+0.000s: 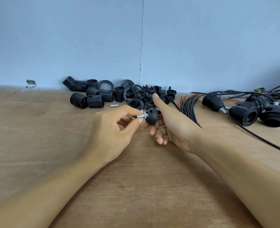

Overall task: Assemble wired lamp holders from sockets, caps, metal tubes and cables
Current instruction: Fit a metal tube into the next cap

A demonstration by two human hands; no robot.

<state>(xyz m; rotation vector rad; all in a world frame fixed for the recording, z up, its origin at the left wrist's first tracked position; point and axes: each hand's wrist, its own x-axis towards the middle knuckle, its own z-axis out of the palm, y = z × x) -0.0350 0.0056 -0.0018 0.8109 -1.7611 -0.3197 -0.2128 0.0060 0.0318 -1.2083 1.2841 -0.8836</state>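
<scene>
Both forearms reach over the wooden counter (45, 132). Left hand (113, 129) fingers (136, 123) pinch a threaded metal tube (140, 116) sticking out of a black dome cap (151, 118). The right hand (170, 129) cradles the cap on curled fingers, thumb raised. Beyond lie a loose tube (114, 105), threaded sockets (93, 97), cables (188, 104) and assembled lamp holders (244, 113).

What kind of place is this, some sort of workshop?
Likely a small assembly workbench: a bare wooden worktop against a painted wall, a heap of black socket shells, cut cables, and finished wired holders set aside at right.
</scene>
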